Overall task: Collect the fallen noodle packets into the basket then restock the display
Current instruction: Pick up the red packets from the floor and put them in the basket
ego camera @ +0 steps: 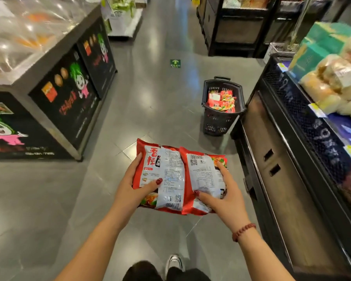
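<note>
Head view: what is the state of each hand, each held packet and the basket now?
left hand, grips left noodle packet
right hand, grips right noodle packet
basket, upright on floor, partly filled
red packets, lying inside basket

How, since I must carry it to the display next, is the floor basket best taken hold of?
Probably by the black handle at the far rim of the basket, reaching down from above on the open aisle side. The basket stands upright with noodle packets piled inside, and the shelf unit stands close on its other side.
</note>
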Available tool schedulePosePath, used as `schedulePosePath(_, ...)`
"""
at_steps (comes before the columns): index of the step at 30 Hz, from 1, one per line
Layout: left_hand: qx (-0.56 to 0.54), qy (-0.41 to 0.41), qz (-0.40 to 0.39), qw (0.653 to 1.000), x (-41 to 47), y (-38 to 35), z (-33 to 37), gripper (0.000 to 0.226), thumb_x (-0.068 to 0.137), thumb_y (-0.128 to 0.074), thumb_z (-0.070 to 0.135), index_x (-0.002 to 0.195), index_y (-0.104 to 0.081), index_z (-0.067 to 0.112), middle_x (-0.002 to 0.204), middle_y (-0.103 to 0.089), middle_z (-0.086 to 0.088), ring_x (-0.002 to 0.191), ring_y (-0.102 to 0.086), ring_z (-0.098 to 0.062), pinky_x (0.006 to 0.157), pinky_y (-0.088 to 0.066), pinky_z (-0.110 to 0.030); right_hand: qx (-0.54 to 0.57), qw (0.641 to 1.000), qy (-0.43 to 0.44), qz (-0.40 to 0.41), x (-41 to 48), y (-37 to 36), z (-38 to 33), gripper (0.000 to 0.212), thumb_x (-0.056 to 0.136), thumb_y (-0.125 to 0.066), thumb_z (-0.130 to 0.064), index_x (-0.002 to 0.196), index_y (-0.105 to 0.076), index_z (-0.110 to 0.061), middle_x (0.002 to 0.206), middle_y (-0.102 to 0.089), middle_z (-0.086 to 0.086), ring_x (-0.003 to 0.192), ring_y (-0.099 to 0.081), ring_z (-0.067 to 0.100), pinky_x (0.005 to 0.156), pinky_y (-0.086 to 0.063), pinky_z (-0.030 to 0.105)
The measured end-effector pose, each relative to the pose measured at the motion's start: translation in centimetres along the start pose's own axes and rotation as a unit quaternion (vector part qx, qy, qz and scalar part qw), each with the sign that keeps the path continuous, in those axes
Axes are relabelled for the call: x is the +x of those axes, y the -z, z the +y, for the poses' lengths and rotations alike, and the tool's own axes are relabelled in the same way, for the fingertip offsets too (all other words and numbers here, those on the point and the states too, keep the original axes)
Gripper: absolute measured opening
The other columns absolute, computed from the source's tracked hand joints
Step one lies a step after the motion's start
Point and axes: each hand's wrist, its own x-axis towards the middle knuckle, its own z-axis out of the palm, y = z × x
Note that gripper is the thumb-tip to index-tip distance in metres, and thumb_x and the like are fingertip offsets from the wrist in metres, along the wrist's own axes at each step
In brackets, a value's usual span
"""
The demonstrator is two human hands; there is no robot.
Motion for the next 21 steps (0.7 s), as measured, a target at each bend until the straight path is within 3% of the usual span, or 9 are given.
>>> schedulePosePath(2,0.016,-0.001,-0.002,1.0,4.1,-0.7,0.9,0.075,0.076,-0.079,0.029,0.132,-0.036,0.056,0.132,-0.055,0.014,0.115,-0.06,-0.017,0.09,-0.056,-0.049,-0.006,1.0,-0.002,0.004,4.0,-0.1,-0.8,0.104,0.048,-0.081,-0.056,0.141,-0.035,-0.044,0.133,-0.049,-0.007,0.122,-0.051,0.013,0.098,-0.05,0.045)
schedulePosePath(6,0.026,0.004,-0.027,0.999,13.1,-2.1,2.4,0.07,0.078,-0.078,0.025,0.122,-0.035,0.06,0.118,-0.053,0.028,0.109,-0.061,-0.011,0.089,-0.056,-0.045,-0.002,1.0,-0.015,0.02,11.8,-0.7,-1.5,0.1,0.054,-0.085,-0.049,0.141,-0.035,-0.044,0.133,-0.049,-0.007,0.122,-0.05,0.014,0.098,-0.05,0.048)
schedulePosePath(13,0.063,-0.015,-0.081,0.995,31.7,-3.6,4.9,0.088,0.072,-0.08,0.036,0.141,-0.028,0.054,0.133,-0.051,0.021,0.116,-0.058,-0.01,0.089,-0.057,-0.04,-0.008,0.998,-0.013,0.069,28.5,-2.9,-3.7,0.1,0.054,-0.084,-0.051,0.141,-0.036,-0.044,0.134,-0.048,-0.007,0.123,-0.049,0.013,0.099,-0.049,0.047)
schedulePosePath(18,0.075,-0.008,-0.143,0.987,44.3,-5.3,8.4,0.096,0.067,-0.082,0.037,0.143,-0.026,0.053,0.131,-0.051,0.021,0.115,-0.058,-0.009,0.087,-0.058,-0.038,-0.018,0.994,-0.039,0.102,38.7,-3.0,-6.3,0.095,0.066,-0.087,-0.029,0.144,-0.034,-0.038,0.133,-0.047,-0.004,0.122,-0.048,0.014,0.095,-0.051,0.037)
schedulePosePath(21,0.061,0.001,-0.172,0.983,49.9,-7.6,9.4,0.096,0.073,-0.084,0.022,0.144,-0.027,0.052,0.124,-0.053,0.029,0.111,-0.06,-0.003,0.077,-0.059,-0.026,-0.028,0.99,-0.061,0.122,43.6,-2.0,-7.1,0.091,0.069,-0.085,-0.025,0.143,-0.033,-0.036,0.131,-0.047,-0.006,0.117,-0.048,0.011,0.08,-0.048,0.015)
